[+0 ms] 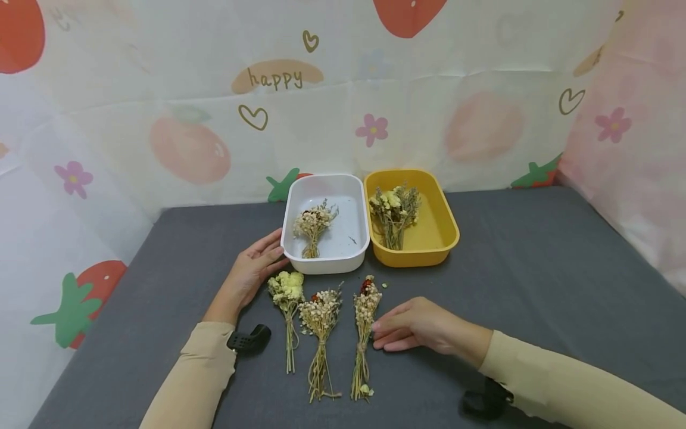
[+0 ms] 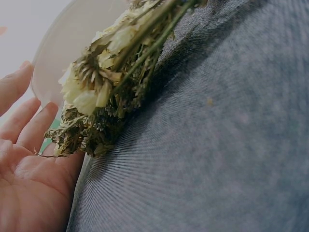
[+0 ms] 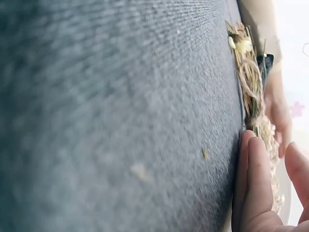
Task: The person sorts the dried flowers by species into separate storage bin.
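Note:
My left hand rests its fingertips against the left side of a white plastic tub, fingers extended. Inside that tub lies a bunch of small cream dried flowers. Close beside this hand is a yellow dried-flower bunch, which looms large in the left wrist view. My right hand lies low over the cloth with loosely bent fingers, their tips right at the slim bunch of cream and dark red dried flowers. In the right wrist view, its thumb and fingers are apart beside the tied stems.
A yellow tub adjoins the white one and holds yellow and greyish dried flowers. Another cream bunch lies between the two outer ones on the grey cloth. A printed fabric backdrop rises behind the tubs.

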A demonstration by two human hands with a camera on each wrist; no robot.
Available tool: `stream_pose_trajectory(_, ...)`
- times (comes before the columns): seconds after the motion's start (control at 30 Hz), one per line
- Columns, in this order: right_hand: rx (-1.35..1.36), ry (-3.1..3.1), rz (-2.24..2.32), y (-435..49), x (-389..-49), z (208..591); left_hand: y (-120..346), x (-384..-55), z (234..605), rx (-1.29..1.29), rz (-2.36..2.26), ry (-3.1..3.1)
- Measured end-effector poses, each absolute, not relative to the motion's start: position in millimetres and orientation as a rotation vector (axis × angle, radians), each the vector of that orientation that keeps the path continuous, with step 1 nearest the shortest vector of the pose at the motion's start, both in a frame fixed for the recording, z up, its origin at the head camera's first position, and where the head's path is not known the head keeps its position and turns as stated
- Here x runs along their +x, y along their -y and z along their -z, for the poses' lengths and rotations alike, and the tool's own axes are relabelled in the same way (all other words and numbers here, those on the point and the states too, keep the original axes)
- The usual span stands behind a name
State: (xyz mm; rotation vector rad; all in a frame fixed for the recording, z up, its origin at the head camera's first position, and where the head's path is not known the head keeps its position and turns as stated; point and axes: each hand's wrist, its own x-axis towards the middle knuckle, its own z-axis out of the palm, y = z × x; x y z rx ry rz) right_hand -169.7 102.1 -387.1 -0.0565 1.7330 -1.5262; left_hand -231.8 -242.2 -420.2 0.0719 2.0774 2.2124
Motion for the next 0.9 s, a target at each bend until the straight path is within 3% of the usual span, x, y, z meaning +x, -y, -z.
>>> stream_pose_trajectory(0.9, -0.008, -1.887, 1.441, -71, -173, 388, 242, -232, 420, 0.08, -2.21, -2.078)
